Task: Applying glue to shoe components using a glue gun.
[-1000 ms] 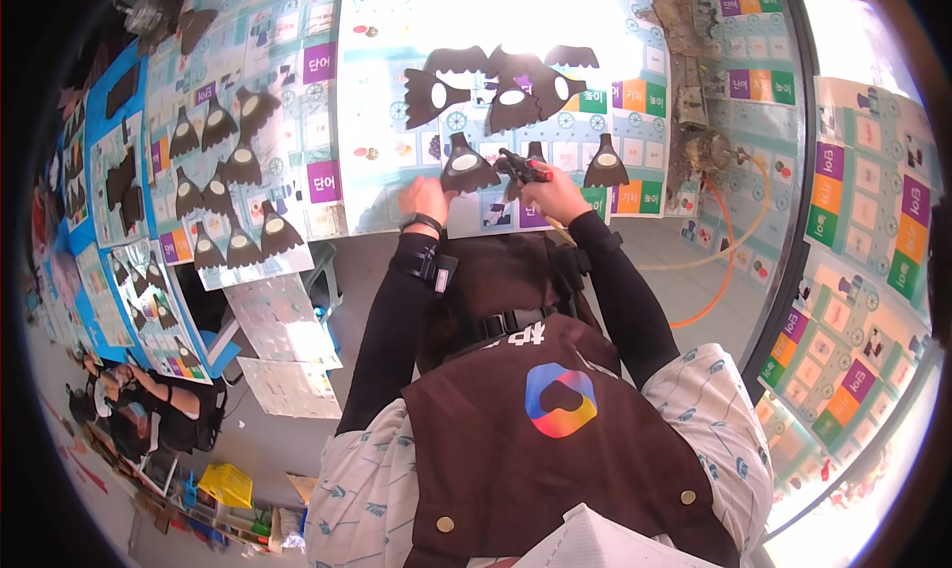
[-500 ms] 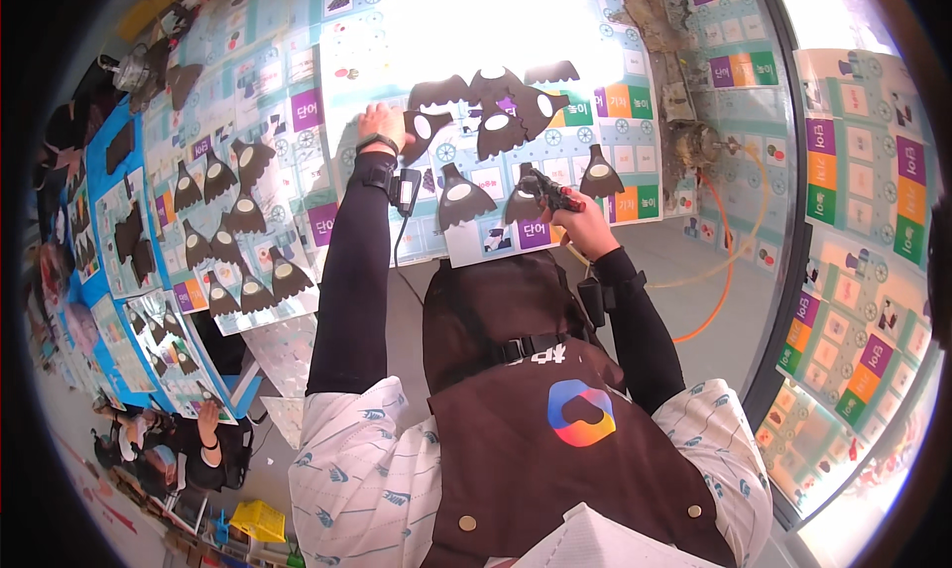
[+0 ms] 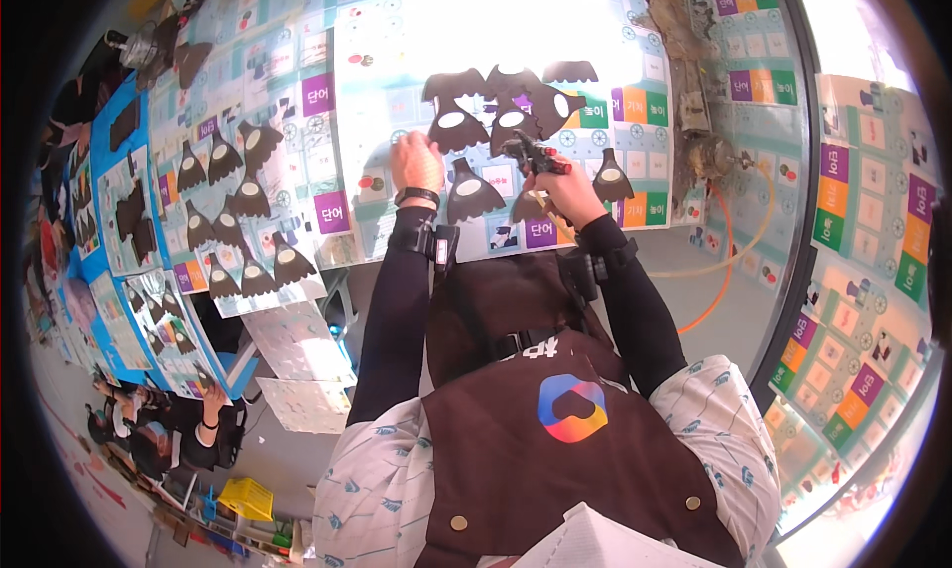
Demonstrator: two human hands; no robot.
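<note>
My right hand point(image 3: 570, 196) grips a small black and red hand tool point(image 3: 535, 156), its tip pointing at a cluster of black bell-shaped cutouts with white ovals point(image 3: 514, 107). My left hand point(image 3: 416, 162) rests with fingers spread on a large pale printed sheet point(image 3: 377, 92), just left of and below one such cutout point(image 3: 454, 128). Another cutout point(image 3: 470, 193) lies between my two hands, and one more point(image 3: 611, 179) lies to the right of my right hand. Both forearms wear black sleeves, and the left wrist has a dark band.
More printed sheets carrying rows of black cutouts point(image 3: 238, 196) lie to the left. An orange hose point(image 3: 729, 261) curves on the right near a metal fitting point(image 3: 706, 154). Another person point(image 3: 169, 419) sits at the lower left beside a yellow basket point(image 3: 243, 499).
My left hand has come back down and right from the upper cutouts, leaving one cutout in the cluster. My right hand has lifted the tool up toward that cluster.
</note>
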